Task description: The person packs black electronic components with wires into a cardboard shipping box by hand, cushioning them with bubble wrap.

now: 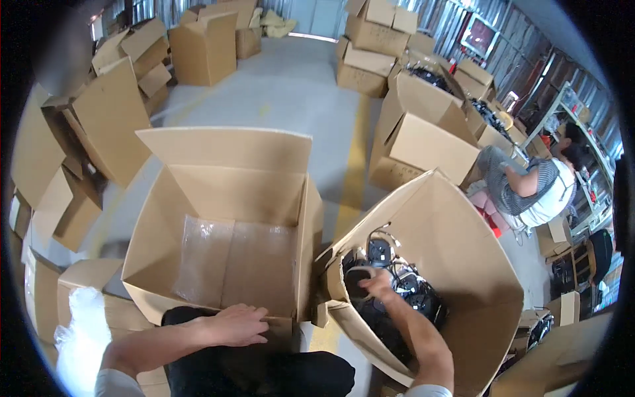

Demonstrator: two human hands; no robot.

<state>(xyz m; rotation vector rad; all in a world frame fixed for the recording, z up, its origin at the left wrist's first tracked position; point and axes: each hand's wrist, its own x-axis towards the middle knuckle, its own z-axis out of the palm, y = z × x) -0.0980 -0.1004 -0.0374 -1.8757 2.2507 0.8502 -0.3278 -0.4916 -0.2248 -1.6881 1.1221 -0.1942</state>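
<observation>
My right hand reaches down into the right cardboard box. Its fingers close around the edge of a dark rounded item with a pale curved rim; its exact kind is unclear. Around it lie several black plastic devices with thin cables, heaped in the bottom of that box. My left hand rests palm down, fingers outstretched, at the near edge of the left cardboard box. Inside this box, a clear plastic sheet covers part of the bottom.
Open cartons stand beyond the right box, some filled with black parts. A seated person is at the far right beside a shelf rack. More cartons line the left side. Clear plastic wrap lies at the lower left.
</observation>
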